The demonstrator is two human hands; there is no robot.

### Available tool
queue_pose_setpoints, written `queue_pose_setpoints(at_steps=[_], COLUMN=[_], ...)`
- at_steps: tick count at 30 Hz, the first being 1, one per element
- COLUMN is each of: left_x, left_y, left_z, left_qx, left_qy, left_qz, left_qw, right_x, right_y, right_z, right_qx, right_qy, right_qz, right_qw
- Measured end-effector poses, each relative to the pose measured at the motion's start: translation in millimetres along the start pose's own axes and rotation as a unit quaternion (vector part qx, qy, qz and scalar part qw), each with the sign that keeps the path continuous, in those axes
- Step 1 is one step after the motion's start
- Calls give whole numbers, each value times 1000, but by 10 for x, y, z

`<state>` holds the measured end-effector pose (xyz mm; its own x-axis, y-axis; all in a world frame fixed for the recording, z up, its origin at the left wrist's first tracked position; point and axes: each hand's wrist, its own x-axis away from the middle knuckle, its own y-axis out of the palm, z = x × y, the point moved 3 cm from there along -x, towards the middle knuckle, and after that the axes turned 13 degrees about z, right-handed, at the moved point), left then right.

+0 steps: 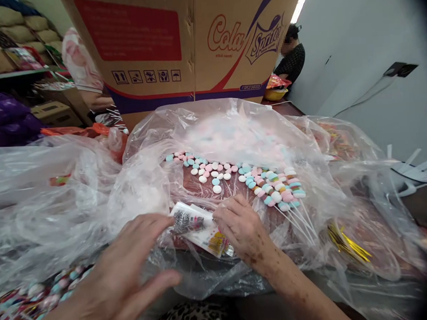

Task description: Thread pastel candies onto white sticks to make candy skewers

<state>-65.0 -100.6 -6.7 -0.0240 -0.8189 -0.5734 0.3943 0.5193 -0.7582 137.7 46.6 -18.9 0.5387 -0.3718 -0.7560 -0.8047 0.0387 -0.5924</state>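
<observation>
My left hand (122,272) reaches in from the lower left, fingers stretched and thumb apart, holding nothing; its fingertips are by the left edge of some printed packaging bags. These white bags (190,222) with dark and yellow print lie in a small stack at the front of the table. My right hand (243,229) has its fingers closed on the right side of the stack; how many it grips is hidden. Beyond are loose pink, white and blue candies (217,181). To their right, candy skewers (276,188) lie bunched with white sticks towards me.
A large clear plastic bag (229,112) of more candies stands behind, before a tall cardboard box (151,40). Gold twist ties (348,243) lie at the right. Crumpled plastic (52,186) covers the left, with finished-looking candy packs (32,300) below. Two people are beyond the box.
</observation>
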Motion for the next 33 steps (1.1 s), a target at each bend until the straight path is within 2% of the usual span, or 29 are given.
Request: queue_pose_setpoints(at_steps=[2,4,7,9,10,12,14,19,21,25,29,33], left_x=[-342,-575,-708,-712,-708,-696,-682,-671,-671,-674,-660,-656], left_y=[292,566,819,880,892,911,941,986,978,972,1047,1105], left_z=[164,239,208,174,169,182,215,277,291,309,273,215], left_qx=[48,110,204,262,285,312,320,293,296,360,409,396], left_qy=[21,-14,-129,-186,-198,-205,-204,-158,-137,-139,-192,-222], left_qz=[-10,-69,-181,-232,-244,-254,-253,-192,-187,-221,-242,-218], left_qw=[999,991,953,918,906,892,890,923,927,896,859,864], right_x=[9,40,137,218,250,286,298,293,299,320,319,306], right_y=[-55,-125,-207,-232,-242,-259,-272,-293,-304,-308,-288,-294], right_z=[-46,-48,52,123,147,176,183,135,115,91,112,159], right_qx=[-10,-41,-123,-167,-176,-168,-143,-105,-91,-78,-119,-182], right_qy=[11,55,221,319,342,345,317,227,206,200,272,352], right_qz=[2,8,-21,-56,-67,-64,-40,29,60,107,63,-26], right_qw=[1000,998,967,931,921,921,937,968,972,971,953,918])
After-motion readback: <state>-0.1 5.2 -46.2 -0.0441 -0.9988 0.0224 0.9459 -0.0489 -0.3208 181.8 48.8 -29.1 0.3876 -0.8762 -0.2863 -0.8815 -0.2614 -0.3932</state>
